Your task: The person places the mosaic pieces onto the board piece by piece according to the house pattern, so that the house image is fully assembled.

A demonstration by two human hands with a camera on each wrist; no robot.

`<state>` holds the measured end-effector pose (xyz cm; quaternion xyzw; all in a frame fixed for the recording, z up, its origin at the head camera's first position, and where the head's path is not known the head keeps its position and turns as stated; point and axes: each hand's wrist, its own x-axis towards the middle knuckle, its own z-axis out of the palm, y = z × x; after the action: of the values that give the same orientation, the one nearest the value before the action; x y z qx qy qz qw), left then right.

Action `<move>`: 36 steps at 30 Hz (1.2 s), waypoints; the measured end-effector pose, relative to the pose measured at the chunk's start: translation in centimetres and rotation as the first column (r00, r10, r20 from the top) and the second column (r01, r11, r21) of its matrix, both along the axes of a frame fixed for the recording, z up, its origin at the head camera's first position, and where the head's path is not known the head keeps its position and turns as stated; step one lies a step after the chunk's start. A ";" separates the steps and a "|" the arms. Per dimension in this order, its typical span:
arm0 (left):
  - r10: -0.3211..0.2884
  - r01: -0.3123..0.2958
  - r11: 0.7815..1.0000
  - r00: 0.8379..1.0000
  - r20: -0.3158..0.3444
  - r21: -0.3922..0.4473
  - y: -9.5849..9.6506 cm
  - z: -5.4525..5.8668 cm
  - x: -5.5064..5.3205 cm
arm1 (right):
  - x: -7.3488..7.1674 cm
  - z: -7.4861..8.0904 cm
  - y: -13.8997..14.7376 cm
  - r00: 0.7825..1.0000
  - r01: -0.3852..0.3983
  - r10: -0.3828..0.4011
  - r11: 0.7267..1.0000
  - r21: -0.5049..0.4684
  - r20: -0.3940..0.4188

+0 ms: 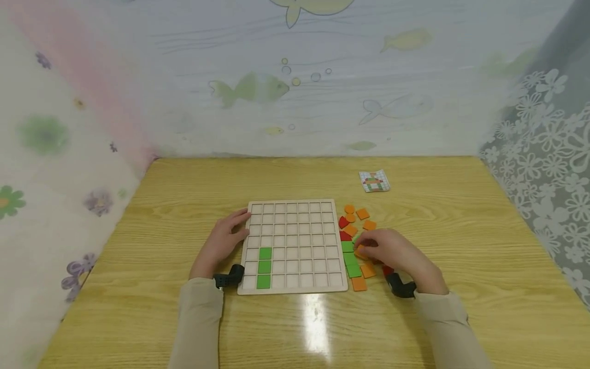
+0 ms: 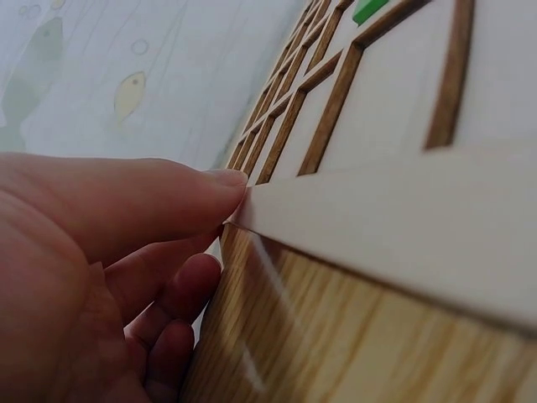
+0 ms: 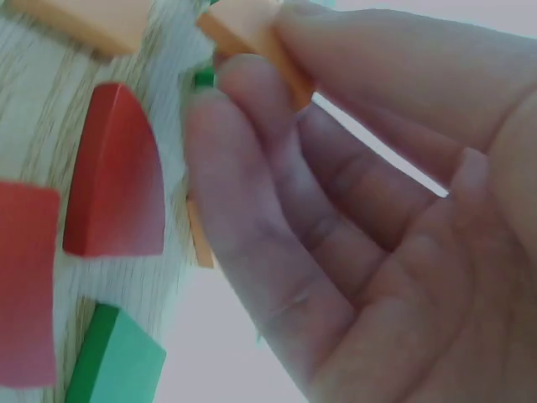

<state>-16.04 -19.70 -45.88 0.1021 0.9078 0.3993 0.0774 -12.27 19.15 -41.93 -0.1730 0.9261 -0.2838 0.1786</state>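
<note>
A light wooden grid board (image 1: 292, 295) lies on the table, with a column of three green square tiles (image 1: 265, 267) in cells at its lower left. My left hand (image 1: 223, 238) touches the board's left edge; the left wrist view shows the thumb (image 2: 180, 197) extended against the rim and the other fingers loosely bent below. To the right of the board, my right hand (image 1: 392, 251) pinches an orange tile (image 3: 252, 34) between thumb and fingers, above a loose group of tiles. Nearby are green squares (image 1: 353, 270), orange squares (image 1: 358, 284) and a red curved-edge piece (image 3: 117, 176).
A small card (image 1: 374, 181) with a coloured grid picture lies behind the tiles. Orange round pieces (image 1: 349, 209) sit at the back of the group. The wooden table (image 1: 276, 333) meets a fish-patterned wall (image 1: 322, 128). Both wrists carry black camera mounts (image 1: 401, 286).
</note>
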 end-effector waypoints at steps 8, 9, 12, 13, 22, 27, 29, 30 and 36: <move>0.004 -0.004 1.000 1.000 0.005 0.004 0.1 0.1 0.2 | -0.1 0.3 -0.9 0.998 0.037 -0.039 0.997 -0.061 -0.046; 0.007 -0.007 1.000 1.000 0.006 0.003 0.1 0.2 0.3 | -0.1 0.4 -1.1 0.997 0.037 -0.040 0.997 -0.068 -0.058; 0.017 -0.017 1.000 1.000 0.012 0.006 0.1 0.4 0.5 | -0.1 0.5 -1.7 0.995 0.021 -0.030 0.995 -0.096 -0.094; 0.020 -0.020 1.000 1.000 0.011 0.003 0.1 0.5 0.5 | -0.1 0.5 -2.0 0.994 0.014 -0.025 0.994 -0.106 -0.104; 0.033 -0.032 0.999 0.999 0.014 -0.017 0.6 0.9 0.9 | -0.2 0.9 -4.7 0.998 -0.003 -0.006 0.988 -0.152 -0.062; 0.028 -0.028 0.999 1.000 0.008 -0.016 0.6 0.8 0.9 | -0.4 1.0 -6.3 1.000 0.000 -0.004 0.988 -0.157 -0.025; 0.028 -0.028 0.999 1.000 0.005 -0.017 0.5 0.8 0.9 | -0.5 1.0 -6.9 1.000 -0.005 0.001 0.988 -0.155 -0.029; 0.026 -0.026 1.000 1.000 0.008 -0.016 0.5 0.8 0.9 | -0.6 1.0 -7.2 0.999 -0.011 0.007 0.987 -0.159 -0.031; 0.029 -0.028 0.999 0.999 0.017 -0.016 0.4 0.9 0.8 | -0.9 1.3 -8.9 0.999 -0.040 0.033 0.983 -0.181 -0.042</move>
<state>-15.24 -19.26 -44.93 0.0852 0.9115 0.3943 0.0801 -13.18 10.28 -40.64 -0.2108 0.8963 -0.3604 0.1493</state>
